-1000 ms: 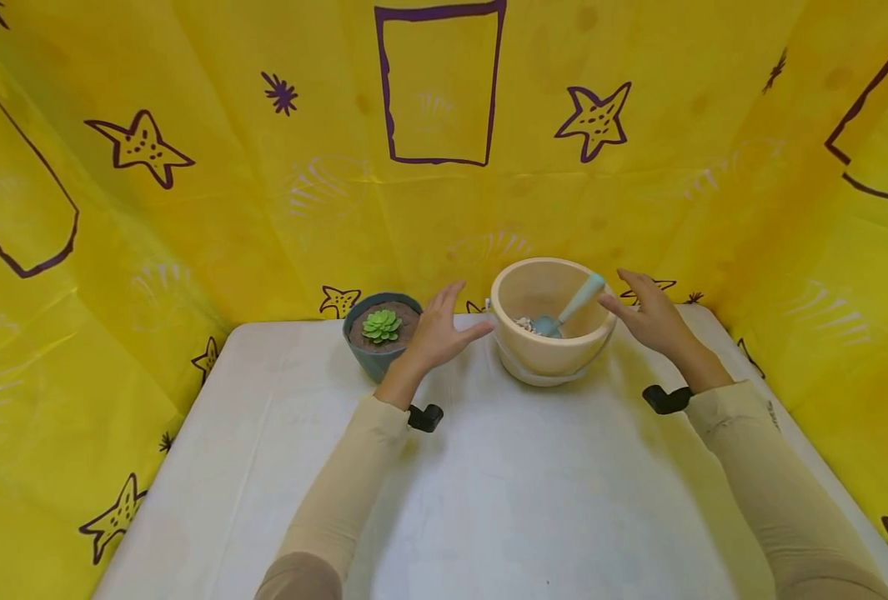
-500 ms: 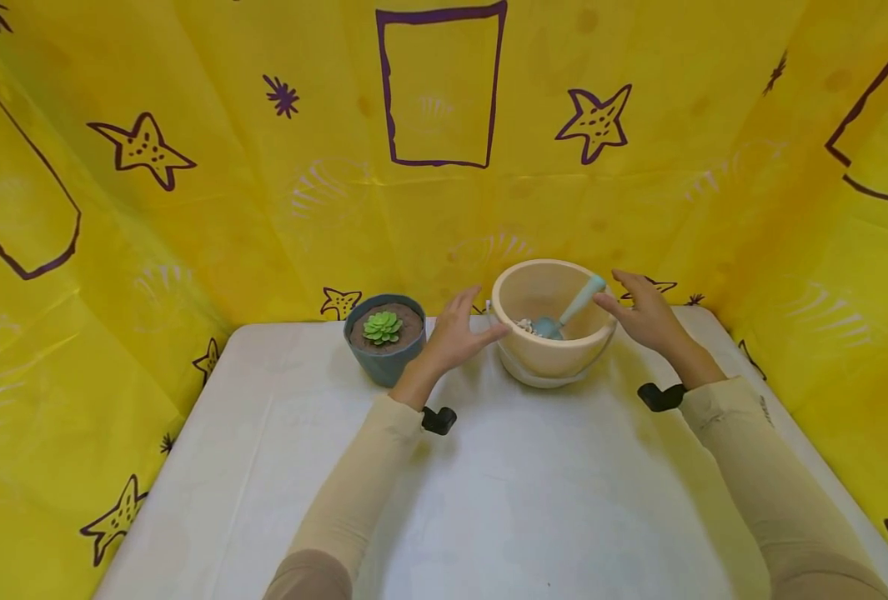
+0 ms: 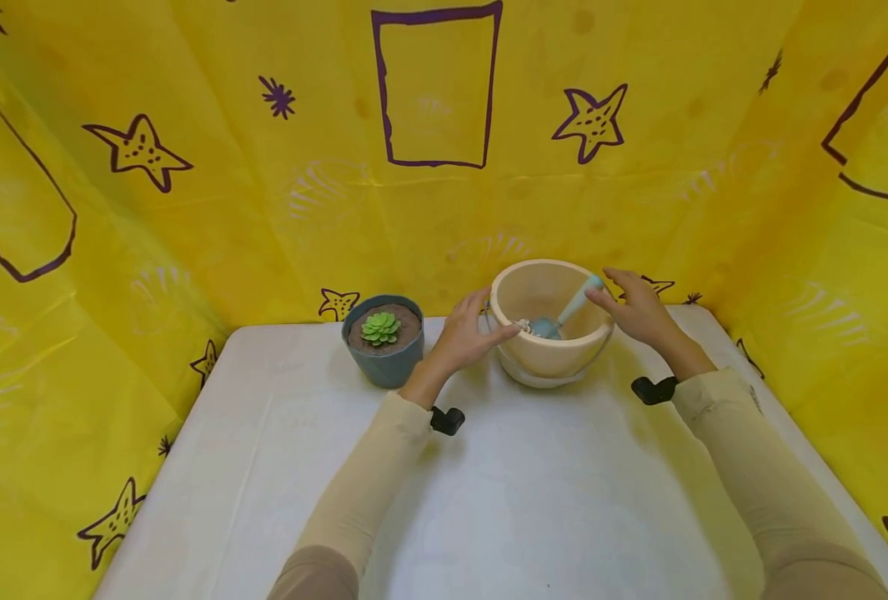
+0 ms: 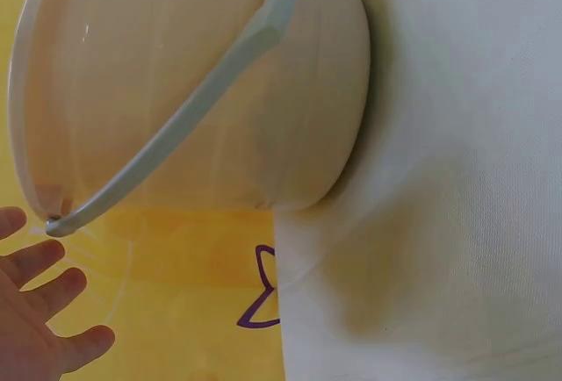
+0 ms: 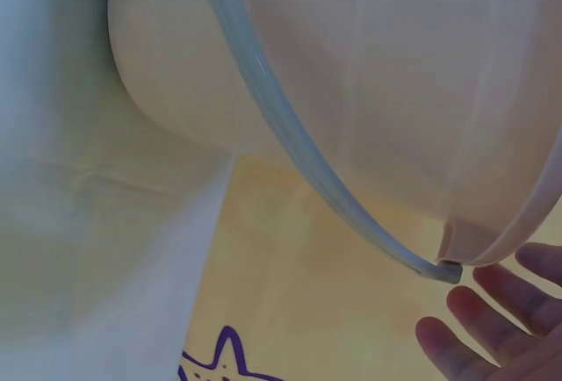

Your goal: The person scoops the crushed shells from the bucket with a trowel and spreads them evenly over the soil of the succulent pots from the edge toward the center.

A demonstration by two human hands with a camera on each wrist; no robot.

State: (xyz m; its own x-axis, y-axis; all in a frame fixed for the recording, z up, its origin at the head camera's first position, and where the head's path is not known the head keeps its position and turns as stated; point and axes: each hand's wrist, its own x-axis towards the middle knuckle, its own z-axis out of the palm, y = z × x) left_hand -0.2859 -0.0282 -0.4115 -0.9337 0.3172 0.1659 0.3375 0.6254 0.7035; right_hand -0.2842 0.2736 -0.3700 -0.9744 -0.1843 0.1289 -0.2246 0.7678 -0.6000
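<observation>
A cream bucket [image 3: 544,357] stands upright at the back of the table, its pale handle [image 5: 299,148] hanging down across the front. Inside it leans a light blue toy shovel [image 3: 574,307], among small whitish pieces [image 3: 524,326]. My left hand [image 3: 464,340] is at the bucket's left side, fingers spread, the thumb overlapping the rim in the head view. In the left wrist view those fingers [image 4: 54,295] sit just beside the handle's hinge. On the opposite side my right hand [image 3: 639,312] has its fingers extended at the rim, near the shovel's grip. Neither hand grips anything.
Left of the bucket, a blue-grey pot [image 3: 387,367] holds brown soil and a green succulent [image 3: 380,328]. A white cloth covers the table [image 3: 556,483]. Yellow printed sheets [image 3: 286,233] rise behind and along both sides.
My left hand has moved right, away from the pot and up to the bucket's rim. My right hand has shifted slightly left toward the bucket. Bucket and pot stay put.
</observation>
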